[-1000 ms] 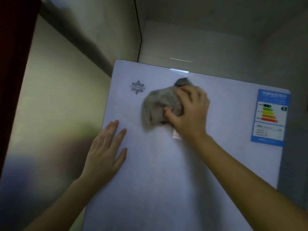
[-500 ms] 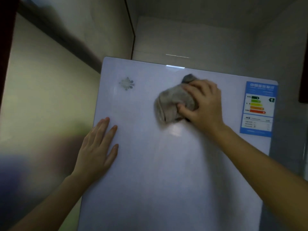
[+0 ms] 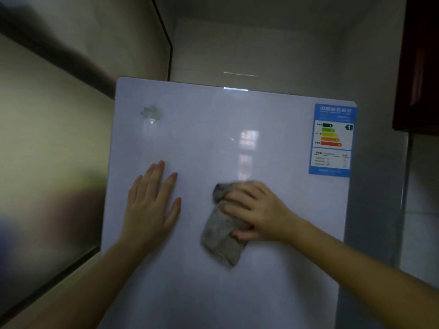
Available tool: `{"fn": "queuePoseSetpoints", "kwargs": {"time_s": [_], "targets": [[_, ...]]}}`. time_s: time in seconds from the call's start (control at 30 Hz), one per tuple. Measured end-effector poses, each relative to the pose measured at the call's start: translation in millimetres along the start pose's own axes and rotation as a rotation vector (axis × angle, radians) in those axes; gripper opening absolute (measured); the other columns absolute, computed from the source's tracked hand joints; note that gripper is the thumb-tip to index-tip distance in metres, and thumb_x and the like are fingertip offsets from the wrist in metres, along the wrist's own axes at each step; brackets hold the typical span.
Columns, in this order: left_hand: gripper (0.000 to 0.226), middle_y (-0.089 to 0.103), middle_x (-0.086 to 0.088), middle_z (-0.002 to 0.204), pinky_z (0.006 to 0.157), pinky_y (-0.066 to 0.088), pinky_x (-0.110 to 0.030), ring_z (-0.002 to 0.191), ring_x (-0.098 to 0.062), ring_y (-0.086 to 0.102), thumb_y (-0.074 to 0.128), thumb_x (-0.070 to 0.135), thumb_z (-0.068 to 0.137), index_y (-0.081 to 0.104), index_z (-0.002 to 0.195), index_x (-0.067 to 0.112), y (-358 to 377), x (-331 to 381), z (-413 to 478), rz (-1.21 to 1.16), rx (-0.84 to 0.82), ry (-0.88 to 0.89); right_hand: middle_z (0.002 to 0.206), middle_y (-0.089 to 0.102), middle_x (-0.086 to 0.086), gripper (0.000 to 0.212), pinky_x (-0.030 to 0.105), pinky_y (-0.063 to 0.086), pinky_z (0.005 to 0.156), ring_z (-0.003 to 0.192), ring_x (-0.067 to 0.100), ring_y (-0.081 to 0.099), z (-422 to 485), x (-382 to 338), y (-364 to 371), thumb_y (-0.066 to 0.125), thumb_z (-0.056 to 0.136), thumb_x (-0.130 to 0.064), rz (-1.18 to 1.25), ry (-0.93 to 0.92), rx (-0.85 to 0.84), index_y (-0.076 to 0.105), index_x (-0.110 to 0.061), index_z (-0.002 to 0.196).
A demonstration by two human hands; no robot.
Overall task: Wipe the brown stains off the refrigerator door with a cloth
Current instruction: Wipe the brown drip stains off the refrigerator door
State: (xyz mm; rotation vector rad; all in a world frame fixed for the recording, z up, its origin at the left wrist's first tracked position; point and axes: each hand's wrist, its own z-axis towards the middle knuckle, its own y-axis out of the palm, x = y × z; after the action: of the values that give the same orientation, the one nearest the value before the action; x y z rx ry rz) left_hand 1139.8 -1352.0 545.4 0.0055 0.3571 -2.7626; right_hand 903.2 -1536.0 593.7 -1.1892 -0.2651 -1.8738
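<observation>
"Glossy pale-lilac refrigerator door, upper panel, fills my feed. A crumpled grey-brown cloth is pressed against its middle, under the person's right hand."

"Grip?"

"Fingers curled over the top of the wad, thumb tucked against its lower edge. They are grasping it, I judge, so that it cannot slip while pressure goes through the palm. A loose corner hangs below."

"And the other hand?"

"The left hand lies flat on the door just beside the cloth, fingers straight, holding nothing. My reading: it braces the body and steadies the door against the rubbing."

"Stains?"

"None I can make out in this dim light. A blurred grey mark sits near the top-left corner; stain or emblem, I cannot tell. The blue-and-white energy-rating sticker at top right is well apart from the cloth, so wiping here need not touch it."
</observation>
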Motion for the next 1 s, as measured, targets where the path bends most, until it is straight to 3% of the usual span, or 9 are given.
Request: {"fn": "queuePoseSetpoints", "kwargs": {"time_s": [0.1,0.2,0.27,0.4,0.57,0.63,0.7,0.9,1.0], "targets": [[0.058,0.033,-0.017,0.159,0.117,0.028,-0.051,0.146,-0.035,0.032,0.041,0.042,0.095,0.046,0.144,0.012,5,14,4,-0.001,0.007,-0.013,0.13,0.068,0.013,0.057,0.046,0.045,0.1,0.12,0.036,0.058,10,61,-22,0.068,0.089,-0.057,-0.091,0.207,0.081,0.072,-0.014,0.127],[0.058,0.033,-0.017,0.158,0.117,0.028,-0.051,0.146,-0.036,0.032,0.041,0.042,0.095,0.047,0.143,0.011,8,19,4,-0.007,0.015,-0.039,0.134,0.063,0.011,0.06,0.048,0.041,0.105,0.125,0.036,0.05,21,112,-46,0.07,0.086,-0.054,-0.064,0.524,0.185,0.066,-0.015,0.132],[0.058,0.032,-0.017,0.159,0.117,0.027,-0.051,0.147,-0.036,0.031,0.04,0.042,0.095,0.046,0.144,0.011,8,19,4,-0.002,0.007,-0.046,0.134,0.06,0.009,0.061,0.047,0.038,0.106,0.127,0.033,0.047,23,122,-54,0.069,0.086,-0.053,-0.037,0.637,0.229,0.063,-0.018,0.135],[0.061,0.027,-0.016,0.161,0.118,0.025,-0.05,0.148,-0.035,0.027,0.039,0.044,0.094,0.041,0.147,0.013,6,21,2,0.024,-0.038,-0.067,0.137,0.06,0.01,0.062,0.049,0.038,0.109,0.129,0.035,0.047,3,89,-41,0.072,0.085,-0.052,-0.016,0.604,0.185,0.064,-0.017,0.135],[0.062,0.028,-0.017,0.16,0.116,0.028,-0.05,0.147,-0.036,0.028,0.039,0.044,0.094,0.04,0.147,0.012,2,26,3,0.028,-0.053,-0.088,0.131,0.067,0.013,0.057,0.047,0.043,0.104,0.124,0.036,0.056,-66,14,-22,0.072,0.087,-0.056,0.02,0.157,0.01,0.072,-0.014,0.127],[0.062,0.027,-0.017,0.161,0.117,0.028,-0.05,0.147,-0.036,0.028,0.04,0.043,0.094,0.038,0.147,0.012,2,28,2,0.017,-0.061,-0.099,0.13,0.068,0.012,0.057,0.046,0.043,0.105,0.125,0.034,0.057,-86,6,-24,0.073,0.087,-0.056,0.021,0.113,-0.015,0.073,-0.015,0.127],[0.06,0.029,-0.017,0.159,0.116,0.029,-0.049,0.146,-0.037,0.03,0.042,0.041,0.095,0.04,0.146,0.01,3,34,0,0.0,-0.035,-0.097,0.13,0.068,0.012,0.058,0.047,0.044,0.104,0.125,0.034,0.055,-96,17,-30,0.072,0.088,-0.056,-0.017,0.212,0.007,0.073,-0.014,0.127],[0.054,0.036,-0.02,0.156,0.116,0.032,-0.05,0.144,-0.038,0.037,0.046,0.037,0.095,0.05,0.14,0.008,14,62,-11,-0.022,0.057,-0.023,0.136,0.062,0.011,0.059,0.048,0.038,0.109,0.13,0.036,0.05,-107,33,-39,0.071,0.084,-0.05,-0.022,0.735,0.232,0.068,-0.015,0.131],[0.054,0.036,-0.019,0.157,0.116,0.032,-0.05,0.144,-0.037,0.036,0.045,0.038,0.096,0.05,0.141,0.009,20,67,-14,-0.021,0.05,-0.02,0.139,0.058,0.011,0.061,0.049,0.036,0.11,0.132,0.036,0.047,-125,-2,-22,0.07,0.085,-0.052,0.021,0.681,0.213,0.062,-0.017,0.134]]}}
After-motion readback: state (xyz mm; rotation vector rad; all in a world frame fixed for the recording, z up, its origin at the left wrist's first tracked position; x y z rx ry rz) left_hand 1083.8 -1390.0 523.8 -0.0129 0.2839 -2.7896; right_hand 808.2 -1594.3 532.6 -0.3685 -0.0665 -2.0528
